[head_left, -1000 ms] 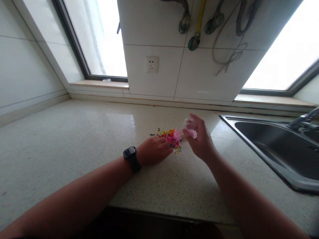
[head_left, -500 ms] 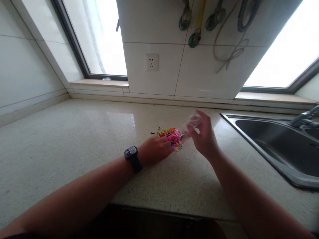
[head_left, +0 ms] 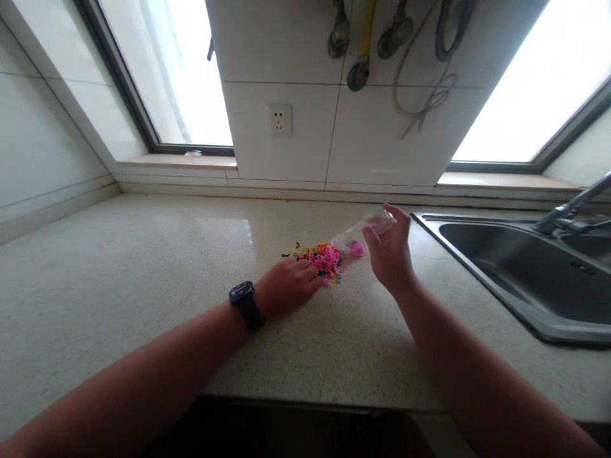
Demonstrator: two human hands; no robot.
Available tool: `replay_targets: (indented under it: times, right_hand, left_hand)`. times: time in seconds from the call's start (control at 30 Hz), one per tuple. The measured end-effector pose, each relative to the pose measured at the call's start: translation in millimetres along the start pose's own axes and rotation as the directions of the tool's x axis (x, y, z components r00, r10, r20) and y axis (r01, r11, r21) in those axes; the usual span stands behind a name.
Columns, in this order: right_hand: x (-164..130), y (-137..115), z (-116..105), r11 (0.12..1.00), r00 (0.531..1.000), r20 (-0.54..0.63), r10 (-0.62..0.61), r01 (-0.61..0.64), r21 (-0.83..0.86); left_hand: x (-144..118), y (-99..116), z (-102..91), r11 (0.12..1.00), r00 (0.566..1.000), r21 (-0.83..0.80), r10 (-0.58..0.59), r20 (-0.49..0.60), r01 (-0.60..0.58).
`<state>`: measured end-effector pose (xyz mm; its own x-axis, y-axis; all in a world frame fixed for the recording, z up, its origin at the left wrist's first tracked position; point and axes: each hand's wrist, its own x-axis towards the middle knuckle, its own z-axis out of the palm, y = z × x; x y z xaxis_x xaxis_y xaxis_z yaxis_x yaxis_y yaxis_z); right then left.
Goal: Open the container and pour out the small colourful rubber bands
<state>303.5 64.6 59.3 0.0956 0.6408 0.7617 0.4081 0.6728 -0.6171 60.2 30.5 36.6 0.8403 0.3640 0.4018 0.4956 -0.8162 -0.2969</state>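
Nearest to me, the person's forearms reach out over the speckled stone countertop [head_left: 143, 280], the left one with a black smartwatch [head_left: 242, 294] on the wrist. The left hand [head_left: 286, 291] lies knuckles-up on the counter, its fingertips curled down onto the near edge of a pile of small coloured rubber bands [head_left: 323, 259], mostly pink with some yellow and orange, probably to pin or gather them; whether it pinches any I cannot tell.

Just right of the pile, the right hand [head_left: 389, 254] is raised off the counter and grips a small clear plastic container [head_left: 365, 230] between thumb and fingers. The container is tilted so its mouth points down towards the pile, with a little pink clump at that lower end, which suits bands passing between container and heap.

A few dark stray bands [head_left: 290, 249] lie just left of the pile. Farther right of it sits a steel sink [head_left: 515, 267] with its faucet [head_left: 570, 207]. Beyond the pile, the tiled wall carries a socket [head_left: 279, 119], hanging pipe valves [head_left: 358, 70] and a looped cord [head_left: 424, 102], with bright windows on both sides. Nothing lies between the hands and the pile.
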Motion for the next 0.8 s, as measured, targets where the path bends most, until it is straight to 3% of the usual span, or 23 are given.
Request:
replay_targets:
  times: [0.07, 0.13, 0.2, 0.3, 0.4, 0.57, 0.67, 0.73, 0.8]
  right_hand:
    - [7.7, 10.4, -5.3, 0.987, 0.988, -0.091, 0.127, -0.117, 0.109]
    - [15.6, 19.1, -12.4, 0.937, 0.945, -0.182, 0.272, -0.217, 0.272]
    - [21.8, 24.3, -19.3, 0.864, 0.896, -0.199, 0.397, -0.292, 0.41]
    - [25.2, 25.0, -23.8, 0.751, 0.855, -0.082, 0.512, -0.4, 0.526]
    - [21.4, 19.4, -19.6, 0.664, 0.839, 0.065, 0.54, -0.472, 0.58]
    - [4.3, 4.5, -6.4, 0.604, 0.839, 0.366, 0.402, -0.544, 0.583]
    - [-7.5, -6.0, -2.9, 0.748, 0.822, 0.52, 0.231, -0.492, 0.446]
    - [-13.0, -13.7, -2.8, 0.875, 0.775, 0.625, 0.098, -0.366, 0.317]
    - [-15.4, -20.5, -3.9, 0.935, 0.717, 0.697, 0.02, -0.261, 0.241]
  left_hand:
    - [-0.3, -0.9, -0.4, 1.0, 1.0, -0.009, -0.003, -0.012, 0.002]
    - [-0.4, -1.8, -0.8, 1.0, 1.0, -0.017, -0.007, -0.01, 0.007]
    - [-0.5, -2.3, -1.2, 1.0, 1.0, -0.017, -0.02, 0.01, 0.02]
    - [-0.9, -2.5, -1.3, 0.999, 0.999, -0.013, -0.033, 0.04, 0.034]
    - [-1.1, -2.1, -1.2, 0.999, 0.999, -0.001, -0.035, 0.04, 0.035]
    - [1.4, 1.6, -4.6, 0.995, 0.992, 0.018, -0.093, -0.081, 0.095]
    - [2.7, 3.9, -7.2, 0.987, 0.957, 0.017, -0.154, -0.246, 0.163]
    - [2.6, 4.3, -8.7, 0.988, 0.939, -0.001, -0.147, -0.31, 0.154]
    - [1.9, 4.3, -10.5, 0.994, 0.938, -0.016, -0.109, -0.33, 0.11]
